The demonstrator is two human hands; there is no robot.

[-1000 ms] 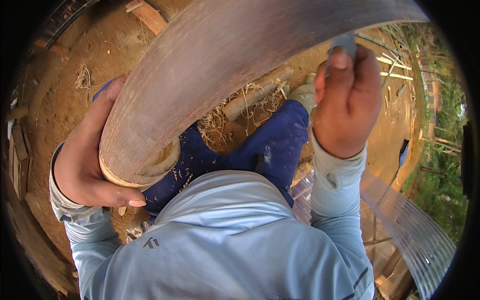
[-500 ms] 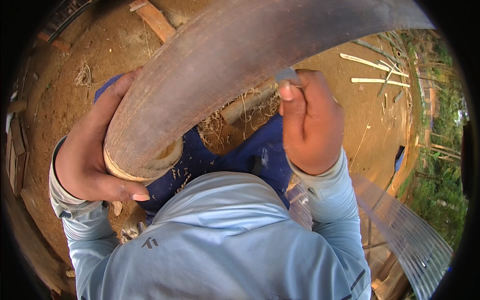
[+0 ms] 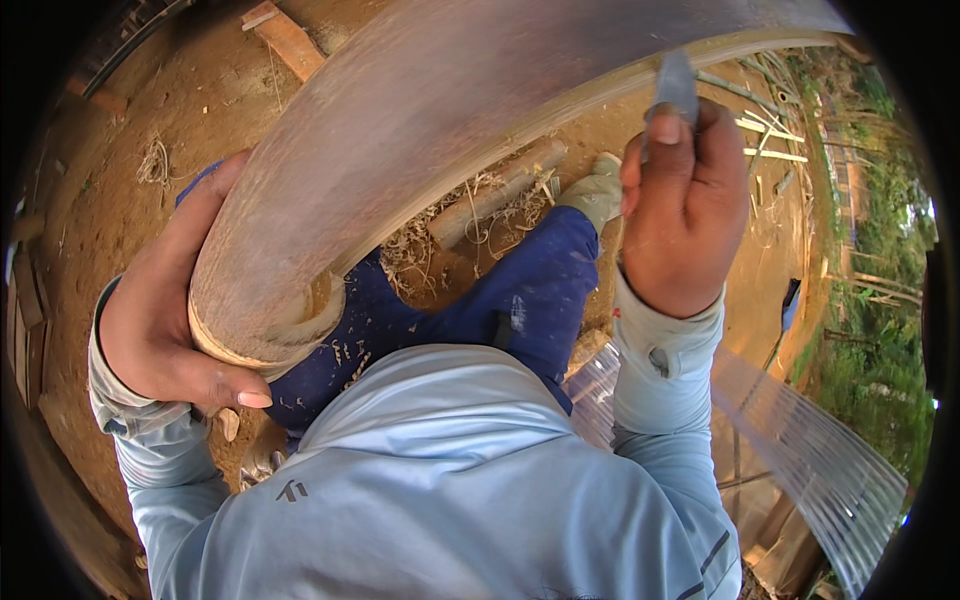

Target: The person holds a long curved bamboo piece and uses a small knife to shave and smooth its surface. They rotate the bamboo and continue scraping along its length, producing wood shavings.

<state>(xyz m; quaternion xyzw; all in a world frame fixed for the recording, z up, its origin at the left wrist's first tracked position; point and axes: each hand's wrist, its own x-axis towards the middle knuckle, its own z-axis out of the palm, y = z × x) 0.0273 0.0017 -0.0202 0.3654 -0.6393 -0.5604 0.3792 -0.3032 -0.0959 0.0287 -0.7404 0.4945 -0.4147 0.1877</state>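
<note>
A thick, dark brown bamboo pole (image 3: 400,130) runs from my lap up across the view to the upper right, its pale cut end nearest me. My left hand (image 3: 165,325) wraps round that near end, thumb below and fingers on the far side. In my right hand (image 3: 692,215) is a grey knife (image 3: 676,85), gripped with thumb and fingers. Its blade points up, next to the pole's lower right edge, where a paler strip shows. Whether the blade touches the bamboo I cannot tell. Most of the knife's handle is hidden in my fist.
A cut log (image 3: 500,190) and curly shavings (image 3: 415,250) lie on the dirt between my legs. Pale split strips (image 3: 770,130) are on the ground at the right. Clear corrugated sheeting (image 3: 810,455) stands at the lower right, and a plank (image 3: 290,42) lies at the upper left.
My right hand has moved up and to the right along the pole with the knife. The pole's near end and my left hand have shifted slightly left; more of the pale edge shows.
</note>
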